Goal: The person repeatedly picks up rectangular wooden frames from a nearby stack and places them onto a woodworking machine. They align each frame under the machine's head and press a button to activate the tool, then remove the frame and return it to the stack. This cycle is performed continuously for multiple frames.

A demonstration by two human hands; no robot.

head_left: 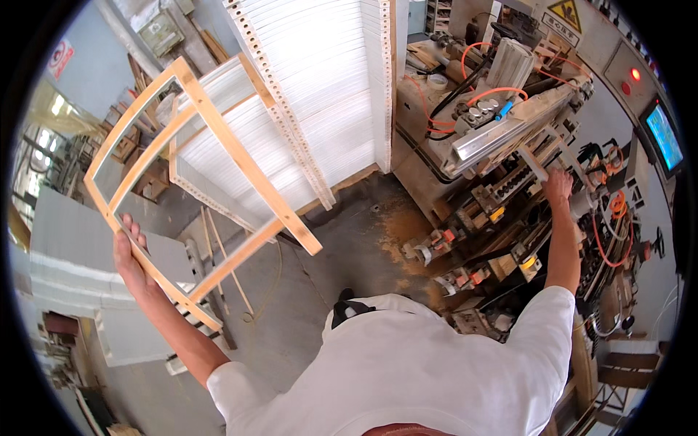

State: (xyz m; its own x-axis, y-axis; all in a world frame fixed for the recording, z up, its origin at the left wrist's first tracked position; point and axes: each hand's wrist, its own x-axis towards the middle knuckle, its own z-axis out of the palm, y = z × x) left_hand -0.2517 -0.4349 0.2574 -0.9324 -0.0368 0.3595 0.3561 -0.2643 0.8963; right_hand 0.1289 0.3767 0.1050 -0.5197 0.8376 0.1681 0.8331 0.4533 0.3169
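Observation:
My left hand (131, 261) is closed around one side rail of a light wooden frame (222, 134), with the fingertips curling over the rail. The frame is held up in the air, tilted, with a long opening and crossbars between its rails. On the right, my right arm stretches out to a woodworking machine (480, 149). My right hand (558, 187) rests at the machine with its fingers bent down, beside a pale flat bar (534, 163). What lies under those fingers is hidden.
Ahead stands a tall stack of white slats (334, 87) with perforated edge strips. Orange air hoses (498, 91) loop over the machine, and a lit screen (663, 134) is mounted at far right. Sawdust (407, 236) covers floor near the machine; thin sticks (229, 261) stand at left.

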